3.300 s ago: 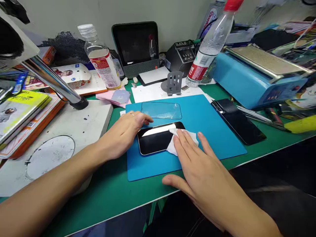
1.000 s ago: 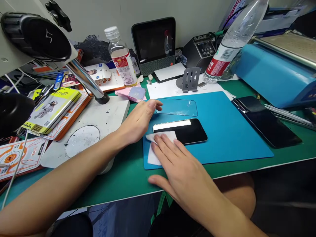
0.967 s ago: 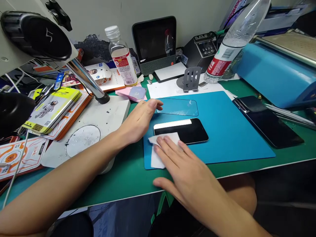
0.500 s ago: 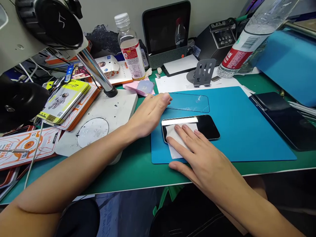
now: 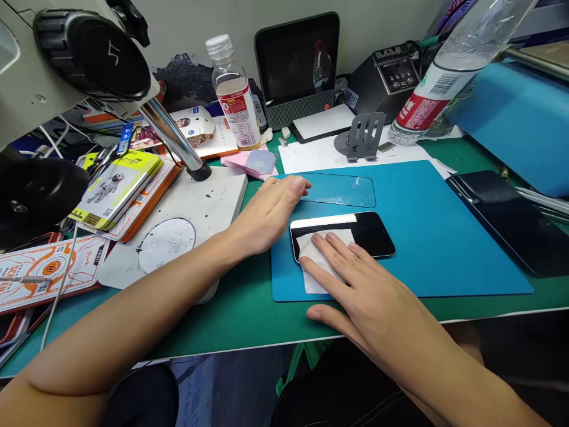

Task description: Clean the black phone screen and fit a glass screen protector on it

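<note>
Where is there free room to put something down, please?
On the blue mat, between the silver-edged phone and the dark slab. Also the green desktop between the left forearm and right hand, a smaller patch. Crowded: behind the mat, with bottles, grey stand and papers.

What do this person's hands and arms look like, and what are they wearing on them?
Both the left hand and the right hand are bare, without gloves. The left has what looks like a thin ring. No sleeve, watch or bracelet shows on either forearm.
</note>
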A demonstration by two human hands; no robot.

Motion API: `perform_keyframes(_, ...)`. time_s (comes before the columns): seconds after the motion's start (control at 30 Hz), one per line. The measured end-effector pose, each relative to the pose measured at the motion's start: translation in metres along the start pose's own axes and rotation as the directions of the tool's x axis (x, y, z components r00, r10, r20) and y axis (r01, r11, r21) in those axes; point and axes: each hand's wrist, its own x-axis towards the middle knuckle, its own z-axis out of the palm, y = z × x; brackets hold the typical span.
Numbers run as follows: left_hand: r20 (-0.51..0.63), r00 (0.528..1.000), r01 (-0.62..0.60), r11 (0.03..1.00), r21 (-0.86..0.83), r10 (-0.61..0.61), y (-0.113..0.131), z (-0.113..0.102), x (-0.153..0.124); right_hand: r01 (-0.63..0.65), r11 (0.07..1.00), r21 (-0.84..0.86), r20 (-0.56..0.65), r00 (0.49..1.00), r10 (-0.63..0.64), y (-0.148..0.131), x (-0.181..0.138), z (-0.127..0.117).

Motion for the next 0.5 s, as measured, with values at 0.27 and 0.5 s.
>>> perform_keyframes(0.27,0.006,1.000,0.022,0.998,-0.055,-0.021,-0.0014,-0.0010,-0.0008,-0.008,1.000,0.001,-0.009,1.000,0.008,-0.0005,0.0015,-0.0028)
perform_keyframes(0.5,0.033,0.999,0.024,0.999,-0.025,-0.023,0.0019,-0.0020,-0.0013,-0.036,0.999,-0.006,0.013,0.999,0.037,-0.0005,-0.0018,-0.0056)
